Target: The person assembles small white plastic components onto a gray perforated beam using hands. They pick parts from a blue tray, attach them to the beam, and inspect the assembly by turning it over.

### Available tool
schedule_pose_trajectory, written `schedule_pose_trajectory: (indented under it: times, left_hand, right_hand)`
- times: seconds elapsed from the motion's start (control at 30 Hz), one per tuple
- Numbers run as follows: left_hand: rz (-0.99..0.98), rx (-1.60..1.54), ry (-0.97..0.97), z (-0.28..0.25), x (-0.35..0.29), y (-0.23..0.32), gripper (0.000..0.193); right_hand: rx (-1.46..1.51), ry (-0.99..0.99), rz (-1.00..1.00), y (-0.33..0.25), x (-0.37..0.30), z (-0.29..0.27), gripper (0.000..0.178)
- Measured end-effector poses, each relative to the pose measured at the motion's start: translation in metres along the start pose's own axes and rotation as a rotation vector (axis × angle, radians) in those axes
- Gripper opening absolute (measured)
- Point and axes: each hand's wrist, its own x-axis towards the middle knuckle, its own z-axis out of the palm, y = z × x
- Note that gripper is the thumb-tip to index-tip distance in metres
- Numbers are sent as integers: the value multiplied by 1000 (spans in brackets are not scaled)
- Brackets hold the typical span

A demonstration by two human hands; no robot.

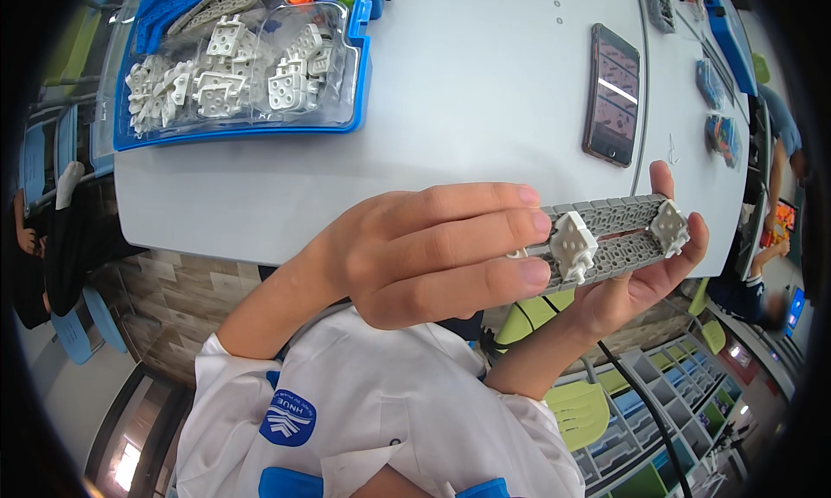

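Observation:
Both my hands hold up a frame of long grey building beams (619, 214) above the table's near edge. Two white connector pieces (575, 248) are fixed across the beams, one near the middle and one toward the right end. My left hand (441, 255) grips the left end, its fingers closed over the top and hiding that part; a bit of white shows by the fingertips. My right hand (636, 294) supports the right end from below, thumb and fingers around it, partly hidden behind the beams.
A blue-rimmed kit box (363, 91) stands at the table's far left, with white connectors (221, 95) in clear compartments and grey, blue, orange and green parts behind. A phone (615, 95) lies on the white table (485, 82). Bagged parts (721, 139) and other people are at the right.

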Motion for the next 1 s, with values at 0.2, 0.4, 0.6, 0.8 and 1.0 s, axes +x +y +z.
schedule_pose_trajectory:
  times: [0.2,0.4,0.6,0.8,1.0]
  left_hand:
    - [8,29,-31,-2,2,1,33]
    - [-19,48,-68,-4,2,6,29]
    - [28,-24,38,4,-1,0,30]
    - [34,-60,-27,-4,-3,-5,32]
    - [-2,-89,-67,-5,-4,-10,40]
  right_hand:
    - [-65,-14,-93,0,1,5,83]
    - [-175,-13,-168,-5,2,2,78]
    - [-191,11,-208,-12,3,6,74]
    - [-270,57,-172,-18,1,5,63]
    - [-192,-19,-228,-16,6,-8,50]
